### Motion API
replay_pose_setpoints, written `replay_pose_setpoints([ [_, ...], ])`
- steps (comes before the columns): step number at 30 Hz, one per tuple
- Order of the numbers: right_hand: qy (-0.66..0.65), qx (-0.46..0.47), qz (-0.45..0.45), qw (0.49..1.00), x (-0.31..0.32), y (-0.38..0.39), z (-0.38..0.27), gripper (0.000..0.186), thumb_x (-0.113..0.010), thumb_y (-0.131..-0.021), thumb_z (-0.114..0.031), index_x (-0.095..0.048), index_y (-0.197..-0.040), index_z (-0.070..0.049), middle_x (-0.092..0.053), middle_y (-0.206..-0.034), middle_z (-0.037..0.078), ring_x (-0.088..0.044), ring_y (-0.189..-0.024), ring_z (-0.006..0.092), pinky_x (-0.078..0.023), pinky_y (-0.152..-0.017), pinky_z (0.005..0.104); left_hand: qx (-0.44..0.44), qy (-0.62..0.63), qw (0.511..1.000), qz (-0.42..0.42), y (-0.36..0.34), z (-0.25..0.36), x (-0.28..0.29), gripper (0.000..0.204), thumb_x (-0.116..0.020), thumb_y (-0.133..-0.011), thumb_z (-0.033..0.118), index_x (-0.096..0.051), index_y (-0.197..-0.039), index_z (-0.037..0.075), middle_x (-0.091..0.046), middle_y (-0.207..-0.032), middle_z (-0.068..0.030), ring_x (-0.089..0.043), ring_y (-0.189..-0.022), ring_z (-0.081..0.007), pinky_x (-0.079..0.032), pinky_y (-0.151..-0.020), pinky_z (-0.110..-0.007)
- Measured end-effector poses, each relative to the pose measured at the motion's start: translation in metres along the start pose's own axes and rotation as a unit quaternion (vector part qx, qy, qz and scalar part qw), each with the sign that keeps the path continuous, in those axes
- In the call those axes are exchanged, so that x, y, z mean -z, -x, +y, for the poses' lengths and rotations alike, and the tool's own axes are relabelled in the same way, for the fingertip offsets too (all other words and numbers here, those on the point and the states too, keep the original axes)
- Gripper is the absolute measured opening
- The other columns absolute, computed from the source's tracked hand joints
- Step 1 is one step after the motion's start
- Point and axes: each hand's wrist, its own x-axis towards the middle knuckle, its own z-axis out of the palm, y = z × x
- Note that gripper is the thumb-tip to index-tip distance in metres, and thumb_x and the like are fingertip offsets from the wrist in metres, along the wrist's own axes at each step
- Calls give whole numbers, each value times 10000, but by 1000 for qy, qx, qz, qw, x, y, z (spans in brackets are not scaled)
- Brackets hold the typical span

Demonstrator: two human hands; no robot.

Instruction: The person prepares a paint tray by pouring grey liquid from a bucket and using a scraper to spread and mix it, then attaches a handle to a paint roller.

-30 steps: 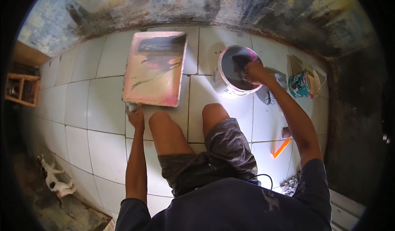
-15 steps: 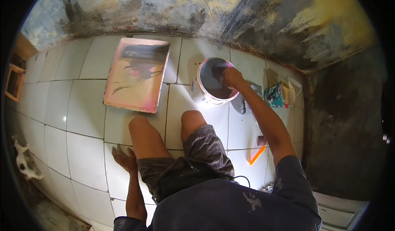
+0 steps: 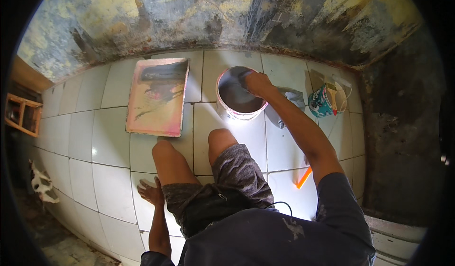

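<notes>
A pink-stained white bucket [image 3: 241, 116] stands on the tiles in front of me, with grey paint [image 3: 232, 91] inside. My right hand [image 3: 258, 84] reaches over its right rim, fingers curled down into the bucket. Something dark shows at the fingertips, but I cannot make out what it is. Left of the bucket lies a pinkish paint tray [image 3: 156, 109], with grey paint pooled at its far end and streaked down its slope. My left hand [image 3: 151, 191] is low beside my left knee, fingers spread, holding nothing; it seems to rest on the floor.
Behind my right forearm lies a grey plastic bag [image 3: 295, 98]. A teal tub [image 3: 320, 102] with a paintbrush [image 3: 333, 100] stands farther right. An orange-handled tool [image 3: 304, 177] lies under my right arm. A white and dark cat [image 3: 41, 184] is at far left. A patchy wall [image 3: 180, 19] rises ahead.
My right hand has shifted slightly within the bucket, toward its far right rim. The whole view has tilted a little; my left hand keeps its place beside my knee.
</notes>
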Motion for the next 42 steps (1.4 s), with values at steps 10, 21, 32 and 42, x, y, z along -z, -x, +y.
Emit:
replay_pose_setpoints([
  [10,-69,97,-47,992,-11,2,-22,200,-629,-667,-204,-663,-705,-10,-640,-765,203,-630,-775,359,-504,-730,418,94,14,992,84,18,-14,-29,884,-475,-747,700,-363,-1351,66,-303,-1350,-255,-262,-1276,-383,-252,-1022,-511],
  [21,-63,-4,-24,998,0,-2,-26,226,-602,-715,-225,-647,-771,-10,-629,-788,208,-618,-792,369,-487,-706,435,86,18,993,82,16,-12,-21,812,-450,-779,671,-377,-1352,100,-299,-1363,-240,-259,-1281,-369,-236,-1034,-499],
  [32,-166,-30,35,985,-1,-14,-33,232,-631,-714,-222,-641,-782,0,-625,-795,215,-618,-762,363,-482,-705,437,92,7,993,71,14,-12,-13,795,-422,-798,660,-364,-1360,101,-271,-1382,-247,-237,-1295,-364,-214,-1045,-491],
  [42,-99,65,-45,992,-12,8,-37,264,-564,-720,-249,-656,-784,-9,-625,-819,234,-621,-779,373,-489,-724,452,87,10,994,63,15,-9,-11,780,-442,-805,632,-337,-1372,107,-254,-1391,-247,-220,-1299,-370,-202,-1050,-503],
])
